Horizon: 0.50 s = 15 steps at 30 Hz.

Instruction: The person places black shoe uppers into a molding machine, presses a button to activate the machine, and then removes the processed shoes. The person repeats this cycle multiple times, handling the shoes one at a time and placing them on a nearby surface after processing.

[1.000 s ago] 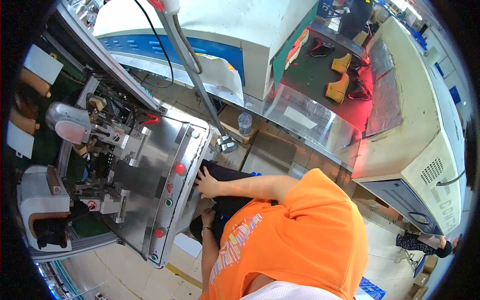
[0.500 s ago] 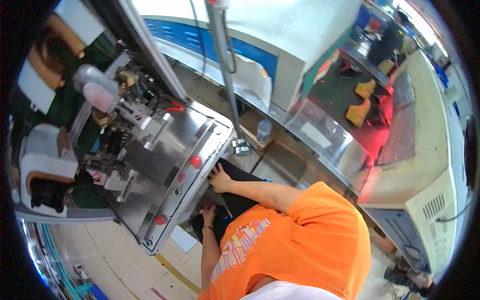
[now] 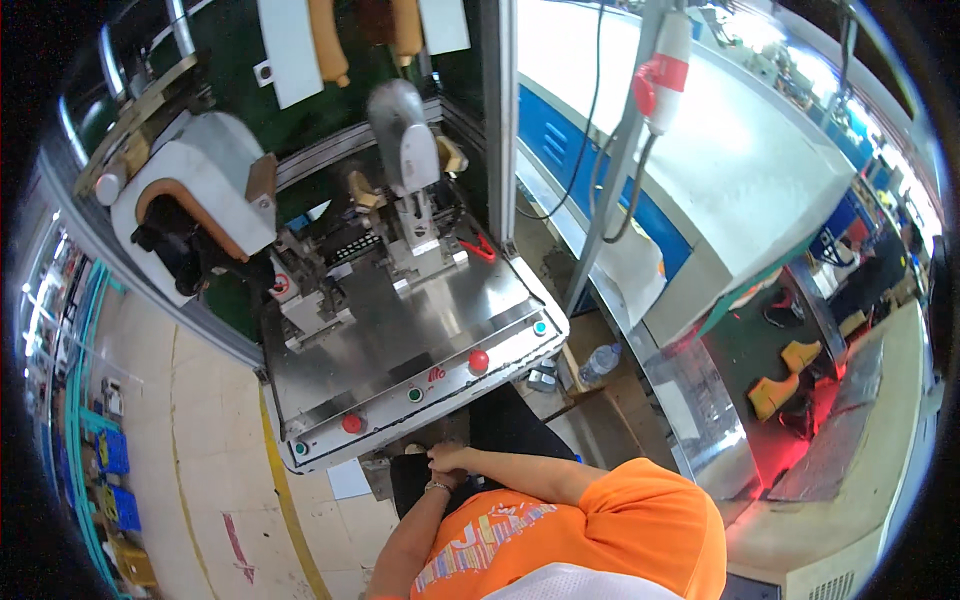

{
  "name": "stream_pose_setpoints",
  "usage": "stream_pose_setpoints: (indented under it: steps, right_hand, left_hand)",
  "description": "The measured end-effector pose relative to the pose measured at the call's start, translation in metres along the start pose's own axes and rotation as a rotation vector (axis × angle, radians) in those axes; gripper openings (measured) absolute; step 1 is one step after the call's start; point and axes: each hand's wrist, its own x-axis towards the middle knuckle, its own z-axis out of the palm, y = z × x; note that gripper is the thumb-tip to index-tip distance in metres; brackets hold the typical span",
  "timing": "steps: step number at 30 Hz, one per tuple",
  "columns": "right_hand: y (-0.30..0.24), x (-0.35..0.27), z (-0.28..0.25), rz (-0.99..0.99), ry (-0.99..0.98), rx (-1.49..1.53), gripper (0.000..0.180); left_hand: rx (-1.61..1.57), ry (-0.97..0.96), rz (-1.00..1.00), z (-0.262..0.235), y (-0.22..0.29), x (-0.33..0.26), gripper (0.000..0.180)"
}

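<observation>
Standing at the far left of the machine, a white housing (image 3: pixel 195 190) with a black shoe form (image 3: pixel 180 255) in it sits well above and to the left of the hands. Right of it, a steel table (image 3: pixel 400 330) slopes toward the person, its front panel carrying two red knobs (image 3: pixel 479 361) and small green buttons (image 3: pixel 414 394). A grey press head (image 3: pixel 405 145) rises over the back of the table. Just below the panel's front edge, the left hand (image 3: pixel 425 478) and the right hand (image 3: pixel 452 456) meet close together against dark trousers (image 3: pixel 510 430), near the panel but not touching it. Whether the fingers are closed or hold anything I cannot tell. The orange shirt (image 3: pixel 590 525) fills the lower edge. Further right, a clear plastic bottle (image 3: pixel 598 362) stands on the floor beside a grey pole (image 3: pixel 615 170).
</observation>
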Motion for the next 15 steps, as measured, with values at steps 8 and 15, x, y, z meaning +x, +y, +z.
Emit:
stream_pose_setpoints:
  steps: [8,15]
  right_hand:
    - [0.042,-0.002,-0.006,0.001,-0.099,0.283,0.069]
    - [0.020,-0.016,-0.039,-0.048,-0.385,0.179,0.078]
  left_hand:
    - [0.206,-0.045,-0.149,-0.030,0.019,-0.003,0.056]
    - [0.111,0.029,-0.021,-0.030,0.015,-0.002,0.056]
